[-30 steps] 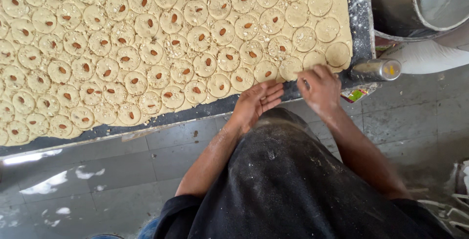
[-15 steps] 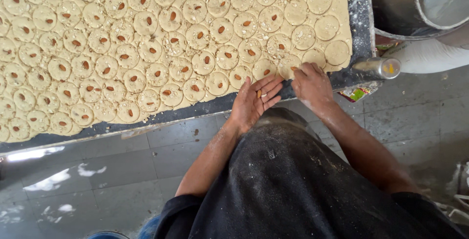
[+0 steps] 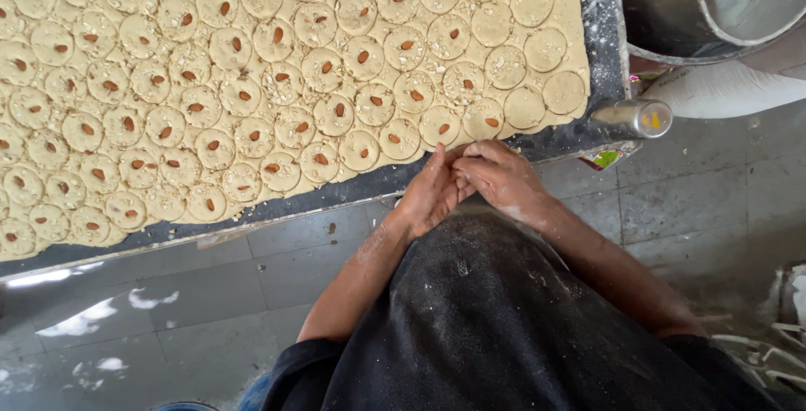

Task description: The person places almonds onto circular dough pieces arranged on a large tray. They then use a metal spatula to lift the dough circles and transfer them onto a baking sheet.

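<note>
Both hands have come together since half a second back: then my left hand [image 3: 431, 193] and right hand [image 3: 501, 178] sat apart at the near edge of the dough, now they meet palm to fingers just off the dark flour-dusted metal tray [image 3: 606, 58], over my black apron [image 3: 504, 310]. Right fingers curl over the left fingertips, pressing or rolling something between them; whether a bit of dough or a nut is in there I cannot tell, it's hidden. Neither hand grips anything that shows

Pale beige rolled dough sheet [image 3: 34, 239] fills the tray, cut all over into round discs, nearly every one topped with a brown almond [image 3: 320, 159]. Bare discs without almonds [image 3: 564, 92] cluster at the far right corner, just beyond my hands. Small steel cylinder cutter with a yellow inside [image 3: 638, 117] lies on its side at the tray's right corner, near my right hand, not touched. Large grey metal tub [image 3: 714, 8] stands past the tray, a white sack [image 3: 730, 88] below it, grey tiled floor [image 3: 168, 310] under all

Step, my guess: topping the discs, nearly finished, hands pausing to rub or ready something. Next move likely calls for a reach to the plain discs on the right, light press at centre so the rounds keep shape
</note>
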